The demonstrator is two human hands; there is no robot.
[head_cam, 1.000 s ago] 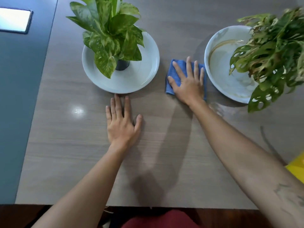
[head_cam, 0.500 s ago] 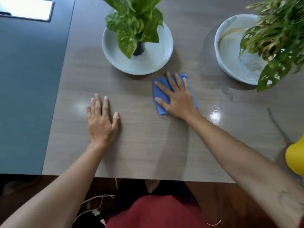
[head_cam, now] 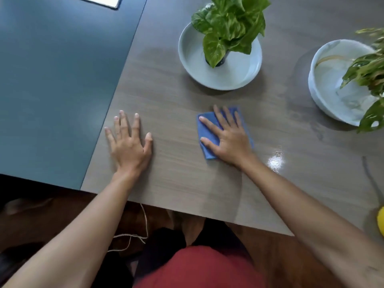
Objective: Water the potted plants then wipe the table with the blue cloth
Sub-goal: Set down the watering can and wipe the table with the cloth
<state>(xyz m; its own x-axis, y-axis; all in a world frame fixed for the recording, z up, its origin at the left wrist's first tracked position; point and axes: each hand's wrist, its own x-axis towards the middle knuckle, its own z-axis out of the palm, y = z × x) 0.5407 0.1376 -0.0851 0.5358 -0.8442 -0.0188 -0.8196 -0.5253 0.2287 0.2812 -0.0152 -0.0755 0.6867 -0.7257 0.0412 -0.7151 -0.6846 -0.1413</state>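
Since a second ago the blue cloth (head_cam: pixel 207 135) has slid from the gap between the two dishes toward the near edge, and the right hand (head_cam: pixel 229 136) has travelled with it. That hand lies open and flat, fingers spread, palm pressing the folded cloth onto the worktop (head_cam: pixel 176 179); it grips nothing, only pins the cloth down so the weave drags over the surface. The cloth looks soft and napped, folded to a small rectangle that fits under the palm. To its left the left hand (head_cam: pixel 129 143) rests open and empty on the wood-grain laminate, likely bracing the body during the stroke. A glossy wet patch (head_cam: pixel 275 161) shines just right of the cloth, so wiping is probably unfinished there. Farther off, the left potted plant (head_cam: pixel 230 21) with broad variegated leaves stands in a shallow, smooth, pale dish (head_cam: pixel 220 82) that catches run-off. At far right the second plant (head_cam: pixel 367 71), with slotted leaves, sits in a marbled white bowl (head_cam: pixel 320 94). A matte teal panel (head_cam: pixel 56 80) covers the left side.
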